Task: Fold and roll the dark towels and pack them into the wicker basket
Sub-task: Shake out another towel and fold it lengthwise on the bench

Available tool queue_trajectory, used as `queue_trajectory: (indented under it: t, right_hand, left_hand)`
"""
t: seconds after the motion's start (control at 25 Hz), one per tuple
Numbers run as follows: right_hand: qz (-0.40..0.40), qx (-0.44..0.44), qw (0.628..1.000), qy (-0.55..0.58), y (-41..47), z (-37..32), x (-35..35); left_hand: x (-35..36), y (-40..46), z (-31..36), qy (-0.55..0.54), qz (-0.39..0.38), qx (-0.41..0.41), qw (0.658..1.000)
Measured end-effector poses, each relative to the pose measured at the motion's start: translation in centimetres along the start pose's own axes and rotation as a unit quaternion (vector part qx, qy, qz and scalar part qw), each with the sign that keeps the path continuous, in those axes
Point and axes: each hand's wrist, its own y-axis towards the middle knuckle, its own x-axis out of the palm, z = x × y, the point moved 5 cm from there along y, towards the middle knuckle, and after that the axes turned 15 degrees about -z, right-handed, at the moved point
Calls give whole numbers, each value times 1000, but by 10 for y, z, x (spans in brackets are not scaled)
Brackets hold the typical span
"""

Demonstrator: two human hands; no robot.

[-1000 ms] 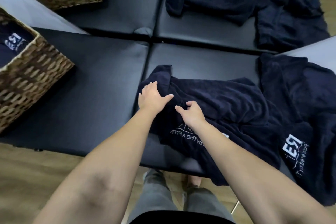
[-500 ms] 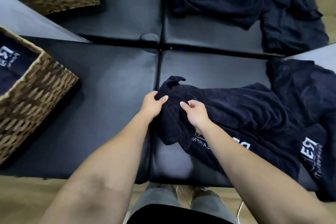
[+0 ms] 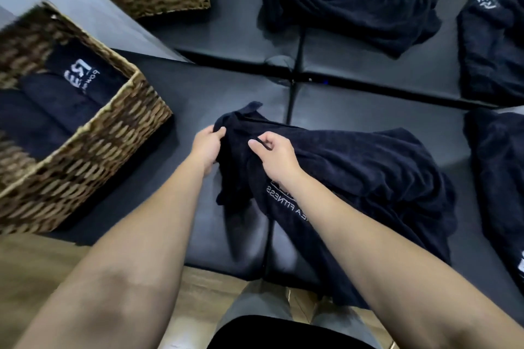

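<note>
Both hands, the left hand point(image 3: 209, 142) and right hand point(image 3: 274, 153), have gathered and now pinch the near-left edge of the dark towel point(image 3: 354, 173), apparently lifting it off the surface point(image 3: 181, 99), the wicker basket point(image 3: 93, 133) waiting at nine o'clock.

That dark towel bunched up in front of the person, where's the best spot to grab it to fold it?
Probably along its left edge, coming from the basket side: the towel bunches into a raised ridge there, where the left hand and right hand already pinch it.
</note>
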Motion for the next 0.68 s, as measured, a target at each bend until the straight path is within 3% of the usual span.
queue_trajectory:
  t: [0.2, 0.36, 0.44, 0.56, 0.68]
  right_hand:
    - [-125, -63, 979, -146, -5, 0, 71]
    - [-153, -90, 963, -205, -14, 9, 99]
    - [-149, -80, 963, -211, -12, 12, 103]
    - [-176, -52, 971, -154, -6, 13, 105]
    - [-224, 11, 974, 12, -14, 14, 109]
  left_hand:
    - [-51, -28, -38, -2, 66, -64, 996]
    - [-63, -50, -56, -33, 45, -78, 995]
    - [-70, -56, -68, 1, 31, -90, 995]
    - [-66, -65, -87, 62, 11, -112, 992]
    - [-59, -78, -108, 58, 15, -111, 992]
